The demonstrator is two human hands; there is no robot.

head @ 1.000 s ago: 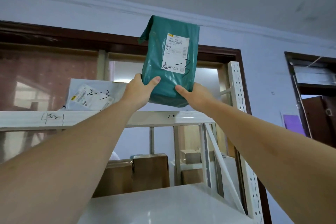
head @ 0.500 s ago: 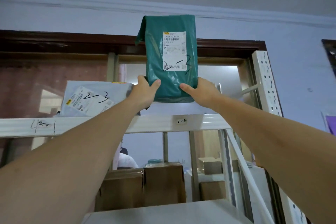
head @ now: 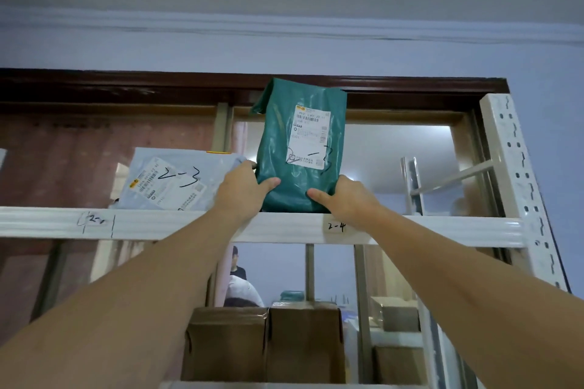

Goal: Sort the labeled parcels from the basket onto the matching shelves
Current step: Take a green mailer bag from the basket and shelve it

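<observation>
Both hands gripped the lower end of a dark green plastic mailer parcel (head: 300, 148), the left hand (head: 241, 188) wrapped round its lower left corner with the thumb pressed across the front, and the right hand (head: 346, 196) clasping the lower right corner with its thumb lying on the front as well. That parcel stood upright, its bottom edge down at the front rail of the white metal top shelf (head: 158, 224), and a white shipping label (head: 311, 136) on its face carried a handwritten mark that read roughly as 2-3. Just to its left, a pale grey plastic mailer parcel (head: 177, 181) leaned back on the same shelf, its own label marked 2-3 in black pen, and the fingers of the left hand reached to its right edge. Handwritten numbers sat on the shelf rail, one partly legible at the left and 2-4 below the right hand. A white perforated steel upright (head: 518, 186) rose at the right end of the shelf. Below, on a lower level, two brown cardboard boxes (head: 268, 344) stood side by side, touching, with more boxes further right. Behind the rack ran a dark brown wooden window frame (head: 126, 85).
</observation>
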